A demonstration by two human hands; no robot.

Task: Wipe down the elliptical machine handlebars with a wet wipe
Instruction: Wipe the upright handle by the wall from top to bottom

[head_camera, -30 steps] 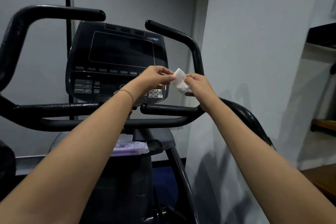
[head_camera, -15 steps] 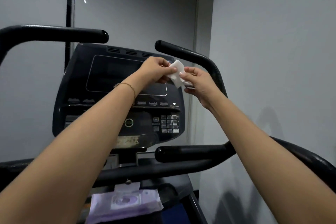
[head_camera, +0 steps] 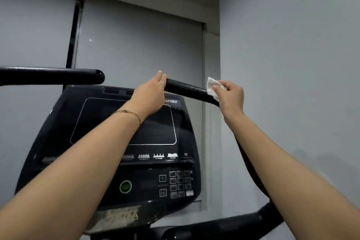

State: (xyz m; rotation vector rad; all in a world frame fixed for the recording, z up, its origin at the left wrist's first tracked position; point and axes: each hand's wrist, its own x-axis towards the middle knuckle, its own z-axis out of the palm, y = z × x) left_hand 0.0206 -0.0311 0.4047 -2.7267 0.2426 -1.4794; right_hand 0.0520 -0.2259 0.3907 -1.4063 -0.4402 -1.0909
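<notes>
— Starting on the right handlebar [head_camera: 187, 89] now. My right hand [head_camera: 230, 96] has the wet wipe [head_camera: 212, 86] pinched between thumb and fingers, pressed against the bar partway along its length.

— And your other hand?

— My left hand [head_camera: 151, 95] is at the bar's free end, fingers curled over the tip to steady it. It looks like a loose hold, though I can't see how far they wrap behind.

— So how far along are you?

— Early, I'd say. The left handlebar [head_camera: 58, 77] sits well apart with nothing touching it, and the lower handle [head_camera: 224, 224] near the bottom edge is untouched too. Next I'd judge the wipe needs folding around the bar and sliding along it, keeping pressure so it grips the full curve, not just the near face.

— Anything you can't make out?

— Plenty. My right forearm covers the bar where it bends downward. The left handlebar runs off the frame's edge. The console [head_camera: 124, 142] buttons are too dim to read, apart from the brand name.
</notes>
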